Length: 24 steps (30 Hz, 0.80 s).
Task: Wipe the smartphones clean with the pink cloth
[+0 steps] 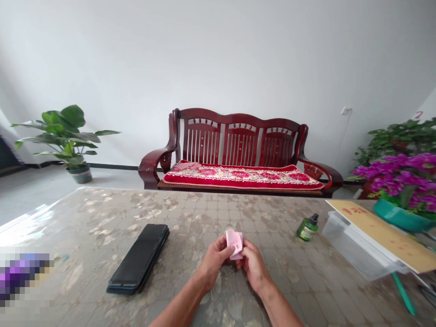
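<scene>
Between my two hands, just above the table (190,213), is a small folded piece of pink paper or cloth (234,241); which material it is I cannot tell. My left hand (215,258) grips its left side, with the thumb pressed on the front. At the lower right edge, my right hand (252,263) has its fingers closed on the same pink piece. The fingers behind it are partly hidden. To the left lies a black phone-like slab (139,256) on a dark blue one.
A green pump bottle (308,228) stands right of my hands. Beside it are a clear plastic box (357,250) under a tan envelope (384,234), a teal flower pot (405,215) and a green stick (403,294). Beyond the table is a wooden bench (238,141).
</scene>
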Each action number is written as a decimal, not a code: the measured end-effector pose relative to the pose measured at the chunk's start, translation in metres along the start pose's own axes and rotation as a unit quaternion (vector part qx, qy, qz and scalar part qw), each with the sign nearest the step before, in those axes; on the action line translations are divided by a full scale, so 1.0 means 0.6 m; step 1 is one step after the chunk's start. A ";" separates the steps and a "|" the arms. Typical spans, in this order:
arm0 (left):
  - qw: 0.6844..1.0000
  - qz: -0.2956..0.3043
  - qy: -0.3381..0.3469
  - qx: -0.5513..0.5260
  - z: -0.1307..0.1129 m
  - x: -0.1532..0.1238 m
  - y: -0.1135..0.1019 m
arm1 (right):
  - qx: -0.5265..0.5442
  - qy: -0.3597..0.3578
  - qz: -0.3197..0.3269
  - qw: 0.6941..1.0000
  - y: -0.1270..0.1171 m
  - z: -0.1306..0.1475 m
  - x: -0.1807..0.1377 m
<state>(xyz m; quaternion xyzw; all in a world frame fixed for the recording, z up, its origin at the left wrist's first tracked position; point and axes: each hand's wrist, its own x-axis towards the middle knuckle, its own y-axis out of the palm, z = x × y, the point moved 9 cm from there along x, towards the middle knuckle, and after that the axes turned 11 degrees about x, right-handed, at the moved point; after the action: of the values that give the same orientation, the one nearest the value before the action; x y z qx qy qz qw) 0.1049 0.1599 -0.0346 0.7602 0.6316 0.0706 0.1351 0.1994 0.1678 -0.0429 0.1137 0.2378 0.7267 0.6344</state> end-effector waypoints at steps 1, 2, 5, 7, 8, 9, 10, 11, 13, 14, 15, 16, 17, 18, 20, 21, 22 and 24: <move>1.000 -0.007 0.008 0.001 -0.002 0.001 -0.001 | 0.008 0.003 0.001 1.000 0.000 -0.001 0.000; 1.000 -0.021 0.015 0.001 -0.004 0.001 -0.004 | 0.017 0.007 0.003 1.000 0.002 -0.001 -0.001; 0.997 -0.064 0.033 0.002 -0.008 0.003 -0.017 | 0.015 0.012 0.020 1.000 0.012 0.003 -0.007; 0.997 -0.072 0.035 0.005 -0.009 0.003 -0.023 | -0.017 0.004 0.030 0.999 0.018 0.007 -0.012; 0.997 -0.072 0.034 0.004 -0.008 0.003 -0.024 | -0.034 0.000 0.034 0.999 0.020 0.009 -0.014; 0.997 -0.068 0.031 -0.003 -0.008 0.003 -0.025 | -0.044 -0.005 0.035 0.998 0.021 0.010 -0.016; 0.998 -0.059 0.026 -0.014 -0.007 0.003 -0.023 | -0.047 -0.009 0.034 0.998 0.021 0.011 -0.017; 0.998 -0.046 0.019 -0.030 -0.005 0.002 -0.019 | -0.042 -0.012 0.033 0.999 0.021 0.012 -0.017; 0.998 -0.011 0.004 -0.060 -0.003 0.000 -0.005 | -0.026 -0.013 0.034 0.999 0.020 0.012 -0.018; 0.998 0.006 -0.002 -0.067 -0.002 -0.001 0.003 | -0.023 -0.012 0.035 0.999 0.020 0.011 -0.018; 0.997 0.022 -0.006 -0.069 -0.001 -0.002 0.010 | -0.026 -0.010 0.035 0.999 0.020 0.010 -0.018; 0.997 0.034 -0.008 -0.070 -0.001 -0.002 0.017 | -0.035 -0.008 0.035 0.999 0.020 0.009 -0.018; 0.996 0.041 -0.007 -0.075 0.000 -0.002 0.022 | -0.048 -0.008 0.033 0.998 0.019 0.008 -0.018; 0.995 0.044 -0.006 -0.085 0.000 -0.002 0.024 | -0.062 -0.009 0.027 0.998 0.017 0.008 -0.017; 0.992 0.031 -0.006 -0.118 0.002 0.000 0.018 | -0.093 -0.014 0.006 0.996 0.006 0.010 -0.012; 0.990 0.014 -0.008 -0.137 0.005 0.002 0.010 | -0.105 -0.016 -0.010 0.994 -0.003 0.013 -0.009; 0.989 -0.002 -0.012 -0.150 0.008 0.004 0.001 | -0.111 -0.027 -0.031 0.993 -0.014 0.021 -0.005; 0.984 -0.040 -0.027 -0.169 0.016 0.008 -0.022 | -0.112 -0.059 -0.085 0.988 -0.042 0.044 0.002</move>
<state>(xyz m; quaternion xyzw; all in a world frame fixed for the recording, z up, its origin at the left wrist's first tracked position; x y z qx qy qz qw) 0.0958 0.1659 -0.0479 0.7021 0.6369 0.1502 0.2809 0.2336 0.1764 -0.0327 0.0641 0.1261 0.6843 0.7153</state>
